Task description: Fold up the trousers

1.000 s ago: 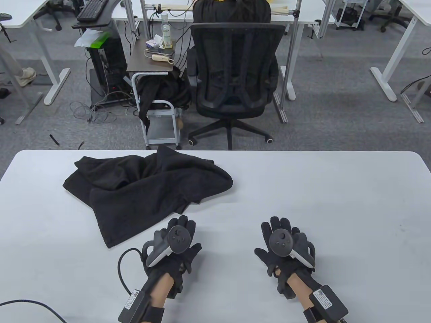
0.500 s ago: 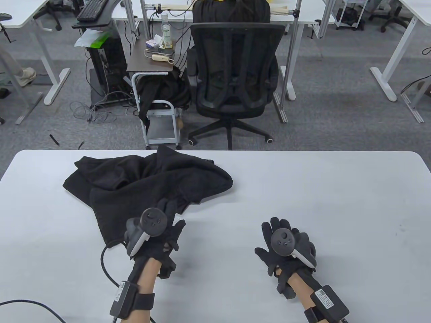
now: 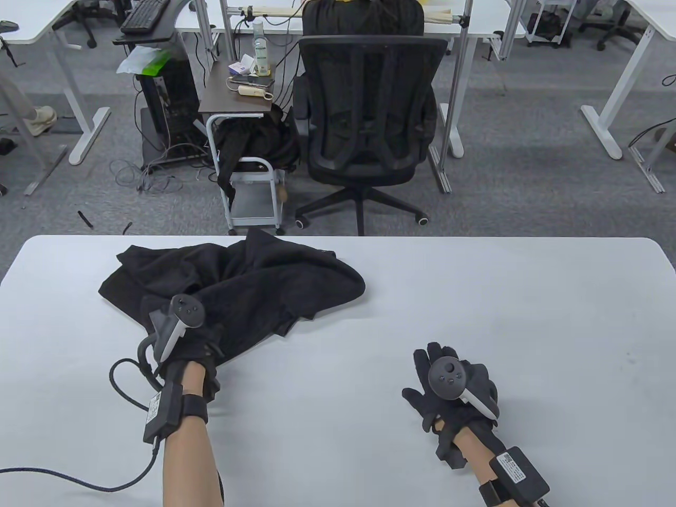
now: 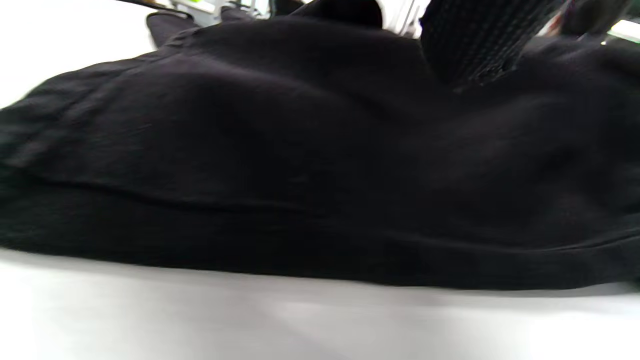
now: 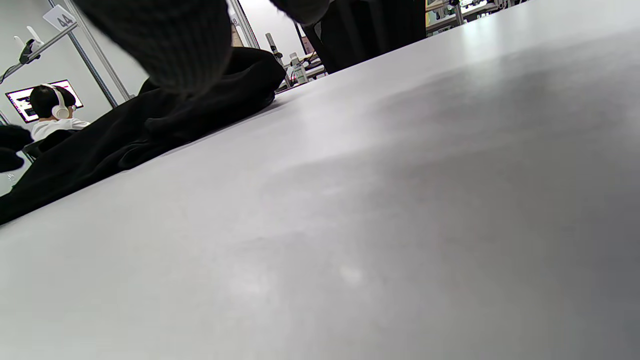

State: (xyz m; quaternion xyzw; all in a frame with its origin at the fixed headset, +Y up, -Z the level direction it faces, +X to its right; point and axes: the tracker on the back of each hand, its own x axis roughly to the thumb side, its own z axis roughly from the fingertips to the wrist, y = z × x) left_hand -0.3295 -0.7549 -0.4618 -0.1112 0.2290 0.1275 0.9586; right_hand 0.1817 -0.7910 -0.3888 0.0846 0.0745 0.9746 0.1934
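Note:
Black trousers [image 3: 253, 285] lie crumpled on the left half of the white table [image 3: 475, 296]. My left hand [image 3: 193, 340] is over their near corner, with its tracker on top; the fingers are hidden there. In the left wrist view the cloth [image 4: 300, 150] fills the frame and one gloved finger [image 4: 475, 45] hangs over it; I cannot tell whether the hand grips the cloth. My right hand [image 3: 449, 380] rests flat on the bare table at the right, fingers spread, holding nothing. The right wrist view shows the trousers [image 5: 125, 135] far off to the left.
A black office chair [image 3: 369, 116] and a small cart [image 3: 248, 174] stand beyond the table's far edge. A black cable [image 3: 121, 380] loops from my left wrist across the table's near left. The table's far edge runs just behind the trousers.
My left hand has moved forward and left from the bare table onto the trousers' near corner. The right hand has stayed almost still.

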